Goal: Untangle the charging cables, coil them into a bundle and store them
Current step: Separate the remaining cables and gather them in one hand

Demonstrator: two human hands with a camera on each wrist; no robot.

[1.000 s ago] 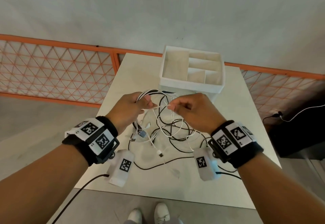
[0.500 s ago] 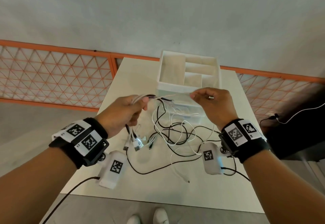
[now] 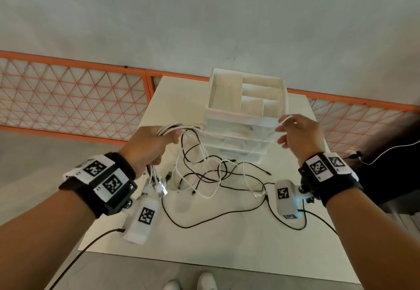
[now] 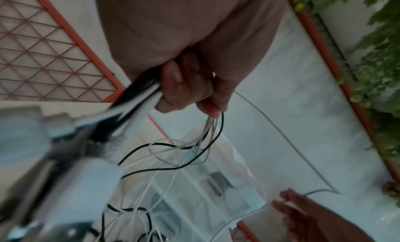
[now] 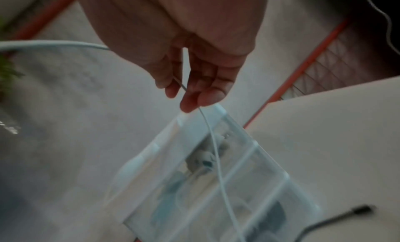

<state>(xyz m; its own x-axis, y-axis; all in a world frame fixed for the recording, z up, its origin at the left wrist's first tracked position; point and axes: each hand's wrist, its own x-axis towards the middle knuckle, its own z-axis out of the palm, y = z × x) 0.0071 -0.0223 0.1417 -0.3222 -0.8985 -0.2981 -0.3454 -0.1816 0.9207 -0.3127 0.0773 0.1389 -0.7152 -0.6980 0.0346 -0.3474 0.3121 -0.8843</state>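
Note:
My left hand [image 3: 154, 146] grips a bunch of black and white charging cables [image 3: 169, 129] above the white table [image 3: 227, 239]; their plug ends [image 3: 159, 188] dangle below the fist. In the left wrist view the fingers [image 4: 186, 88] curl round the strands [image 4: 207, 131]. My right hand [image 3: 297, 132] is raised to the right and pinches a single white cable [image 3: 268, 135] between thumb and fingertips [image 5: 190, 100]; the strand [image 5: 216, 156] hangs down from them. A loose tangle of black and white cables [image 3: 213, 176] lies on the table between my hands.
A white drawer unit [image 3: 241, 139] with an open compartment tray [image 3: 247, 94] on top stands at the table's back. An orange mesh fence [image 3: 72, 98] runs behind. A dark object [image 3: 391, 169] with a white wire sits to the right. My shoes [image 3: 188, 284] show below the table's near edge.
My right hand has moved right and up, away from the left, drawing the white cable out from the bunch. The left hand has kept its grip and shifted slightly left.

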